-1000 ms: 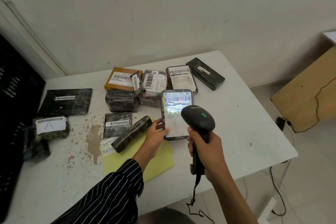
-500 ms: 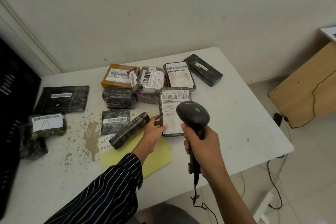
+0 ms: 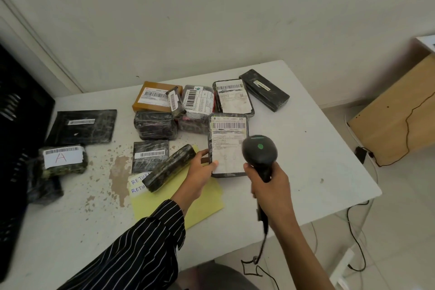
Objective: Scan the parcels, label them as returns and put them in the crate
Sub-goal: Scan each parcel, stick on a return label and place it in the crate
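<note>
Right grip: your right hand [image 3: 270, 186] is clenched round the handle of the scanner [image 3: 260, 150], whose head sits over the near right corner of the labelled parcel [image 3: 229, 146].
Left grip: your left hand [image 3: 200, 169] pinches that parcel's near left edge, thumb on the white label.
Parcel: on the table [image 3: 317, 148], right between your two hands, barcode at the far end.
In the way: the long dark parcel [image 3: 169, 167] is just left of your left hand, lying across the yellow sheet [image 3: 204, 205] and the return slips [image 3: 137, 183].
Beyond: wrapped parcels [image 3: 195, 106] are clustered just past the held one.
Far left: the black crate [image 3: 16, 125] is well apart, with the "A" parcel [image 3: 62, 159] beside it.
Arms: your striped sleeve [image 3: 141, 242] reaches in from the lower left. Your bare right forearm comes from the lower right, with the cable [image 3: 261, 263] dangling below.
</note>
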The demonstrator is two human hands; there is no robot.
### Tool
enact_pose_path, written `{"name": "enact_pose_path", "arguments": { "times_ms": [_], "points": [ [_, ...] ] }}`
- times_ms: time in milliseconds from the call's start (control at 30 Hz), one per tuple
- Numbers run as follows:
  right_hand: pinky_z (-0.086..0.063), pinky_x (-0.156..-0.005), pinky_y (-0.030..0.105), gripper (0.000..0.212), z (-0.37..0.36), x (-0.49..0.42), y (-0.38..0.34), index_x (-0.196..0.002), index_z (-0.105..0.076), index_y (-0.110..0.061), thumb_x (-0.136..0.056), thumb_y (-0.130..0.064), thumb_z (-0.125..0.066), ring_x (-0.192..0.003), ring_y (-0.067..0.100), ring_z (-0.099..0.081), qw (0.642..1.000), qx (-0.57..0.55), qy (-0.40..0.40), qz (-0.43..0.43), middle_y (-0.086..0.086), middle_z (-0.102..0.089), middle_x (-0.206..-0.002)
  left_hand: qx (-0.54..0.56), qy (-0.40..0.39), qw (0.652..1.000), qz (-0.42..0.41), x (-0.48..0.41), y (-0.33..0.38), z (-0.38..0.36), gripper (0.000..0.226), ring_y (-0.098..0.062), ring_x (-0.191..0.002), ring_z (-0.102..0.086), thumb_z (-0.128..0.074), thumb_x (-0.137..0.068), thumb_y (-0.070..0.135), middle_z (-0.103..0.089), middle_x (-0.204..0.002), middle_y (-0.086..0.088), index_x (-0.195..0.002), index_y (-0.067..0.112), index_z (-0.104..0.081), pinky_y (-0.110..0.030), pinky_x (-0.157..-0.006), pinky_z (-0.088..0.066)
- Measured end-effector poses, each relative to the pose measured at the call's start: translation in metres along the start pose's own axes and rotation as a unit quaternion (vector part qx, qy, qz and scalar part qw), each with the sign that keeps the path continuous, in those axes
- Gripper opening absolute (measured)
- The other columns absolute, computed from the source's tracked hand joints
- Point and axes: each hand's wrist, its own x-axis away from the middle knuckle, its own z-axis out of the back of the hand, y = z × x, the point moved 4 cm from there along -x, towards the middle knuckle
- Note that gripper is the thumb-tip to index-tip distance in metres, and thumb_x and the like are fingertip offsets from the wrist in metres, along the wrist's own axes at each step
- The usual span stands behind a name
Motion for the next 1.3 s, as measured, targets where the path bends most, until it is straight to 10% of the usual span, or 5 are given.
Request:
{"name": "enact_pose_path", "arguments": {
  "times_ms": [500, 667, 800, 1033, 1300],
  "points": [
    [-0.045, -0.067, 0.049, 0.043, 0.049, -0.116, 0.121, -0.112, -0.042, 0.016, -0.085, -0.009, -0.066, -0.081, 0.047, -0.051, 0.907, 0.406, 0.113, 0.002, 0.035, -0.045, -0.105, -0.209, -0.094, 0.973, -0.038, 0.033, -0.013, -0.019, 0.04, -0.019, -0.107, -0.056, -0.051, -0.097, 0.03, -0.057, -0.128, -0.006, -0.133, 0.012, -0.05, -0.03, -0.092, -0.049],
    [-0.034, -0.094, 0.056, 0.066, 0.043, -0.102, 0.104, -0.134, -0.033, 0.014, -0.083, -0.01, -0.067, -0.111, 0.051, -0.041, 0.897, 0.406, 0.173, -0.014, 0.039, -0.036, -0.127, -0.402, 0.084, 0.881, -0.236, 0.047, -0.004, 0.037, 0.035, -0.018, -0.105, -0.05, -0.06, -0.091, 0.023, -0.043, -0.118, -0.005, -0.124, 0.015, -0.052, -0.024, -0.087, -0.043],
    [-0.031, -0.099, 0.052, 0.048, -0.008, -0.068, 0.056, -0.124, -0.046, 0.009, -0.08, -0.007, -0.06, -0.115, 0.046, -0.041, 0.888, 0.354, 0.232, 0.179, 0.033, -0.043, -0.125, -0.477, 0.252, 0.792, -0.284, 0.048, -0.001, 0.093, 0.051, -0.029, -0.102, -0.046, -0.079, -0.072, 0.017, -0.048, -0.113, -0.016, -0.116, 0.009, -0.054, -0.041, -0.08, -0.046],
    [-0.042, -0.075, 0.027, 0.019, -0.17, 0.005, 0.047, -0.105, -0.055, -0.006, -0.09, -0.015, -0.049, -0.088, 0.019, -0.055, 0.951, 0.173, -0.13, 0.223, 0.003, -0.056, -0.098, -0.486, 0.104, 0.853, -0.159, 0.013, -0.008, 0.138, 0.047, -0.023, -0.119, -0.042, -0.054, -0.094, 0.04, -0.041, -0.127, -0.006, -0.131, 0.013, -0.044, -0.032, -0.098, -0.031],
    [-0.039, -0.1, 0.037, 0.035, -0.238, 0.021, 0.076, -0.121, -0.055, -0.003, -0.085, -0.004, -0.057, -0.118, 0.032, -0.042, 0.932, 0.277, -0.128, 0.196, 0.017, -0.045, -0.129, -0.328, 0.08, 0.93, -0.148, 0.029, -0.019, 0.19, 0.034, -0.019, -0.107, -0.05, -0.059, -0.092, 0.029, -0.053, -0.115, -0.006, -0.12, 0.01, -0.051, -0.023, -0.083, -0.038]
  ]
}}
